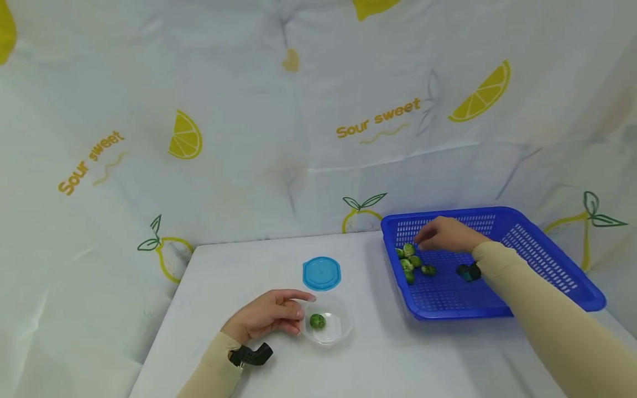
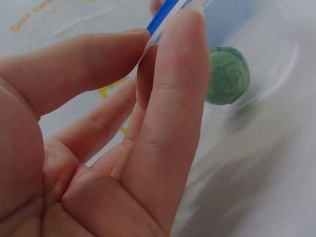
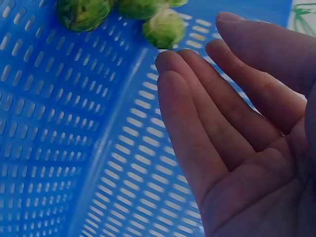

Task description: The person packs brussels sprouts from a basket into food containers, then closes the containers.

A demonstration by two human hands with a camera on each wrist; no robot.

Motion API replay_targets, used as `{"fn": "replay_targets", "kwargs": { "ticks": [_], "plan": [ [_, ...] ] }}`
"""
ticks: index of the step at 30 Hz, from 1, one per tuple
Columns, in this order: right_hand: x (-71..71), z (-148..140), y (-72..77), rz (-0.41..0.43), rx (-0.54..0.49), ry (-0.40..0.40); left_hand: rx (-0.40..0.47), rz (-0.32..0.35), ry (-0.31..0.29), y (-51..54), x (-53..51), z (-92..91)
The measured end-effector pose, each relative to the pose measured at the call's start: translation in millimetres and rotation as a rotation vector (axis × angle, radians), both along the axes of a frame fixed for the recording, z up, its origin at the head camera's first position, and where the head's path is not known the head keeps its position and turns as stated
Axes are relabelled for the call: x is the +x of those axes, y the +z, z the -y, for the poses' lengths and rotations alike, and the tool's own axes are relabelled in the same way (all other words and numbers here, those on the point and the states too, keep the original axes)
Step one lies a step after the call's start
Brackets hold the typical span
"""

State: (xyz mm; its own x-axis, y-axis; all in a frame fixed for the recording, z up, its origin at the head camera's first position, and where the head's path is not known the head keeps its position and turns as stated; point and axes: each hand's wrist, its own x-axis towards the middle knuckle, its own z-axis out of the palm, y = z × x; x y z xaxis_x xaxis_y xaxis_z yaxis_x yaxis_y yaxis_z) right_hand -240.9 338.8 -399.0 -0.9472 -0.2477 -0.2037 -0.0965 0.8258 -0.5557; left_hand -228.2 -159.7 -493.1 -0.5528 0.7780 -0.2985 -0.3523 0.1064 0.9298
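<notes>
My left hand (image 1: pixel 272 314) pinches the rim of a clear plastic container (image 1: pixel 340 326) between thumb and finger, at its left side. Inside it lies one Brussels sprout (image 1: pixel 317 321), which the left wrist view also shows beyond the fingers. My right hand (image 1: pixel 450 235) is over the blue basket (image 1: pixel 415 312), its fingers loosely bent with nothing between them. Several Brussels sprouts (image 1: pixel 407 264) are grouped at the basket's left side, just beside the right fingertips. In the right wrist view, a sprout (image 3: pixel 164 29) appears just past those fingertips.
A blue round lid (image 1: pixel 321 273) lies on the white table (image 1: pixel 239 271) behind the clear container. The basket stands at the right, its raised slotted walls around the sprouts. A white cloth with lemon prints (image 1: pixel 239 182) hangs behind the table.
</notes>
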Motion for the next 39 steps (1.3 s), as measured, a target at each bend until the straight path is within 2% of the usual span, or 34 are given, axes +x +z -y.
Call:
{"fn": "replay_targets", "kwargs": {
  "ticks": [9, 17, 25, 31, 39],
  "plan": [
    [-19.0, -2, -18.3, 0.041, -0.002, -0.023, -0.023, 0.007, 0.019, -0.3, -0.3, 1.1],
    [-27.1, 1, -24.1, 0.026, 0.003, -0.029, -0.011, 0.01, 0.011, -1.7, -4.0, 2.0],
    [-31.7, 7, -30.6, 0.004, 0.003, -0.057, -0.019, 0.025, 0.03, -2.8, -3.3, 1.8],
    [-33.8, 12, -35.4, 0.006, 0.006, -0.153, -0.02, 0.021, 0.041, -0.5, -2.9, -0.2],
    [-29.8, 22, -31.3, -0.015, 0.018, -0.182, -0.001, 0.023, 0.035, -2.5, -2.2, 0.1]
  ]
}}
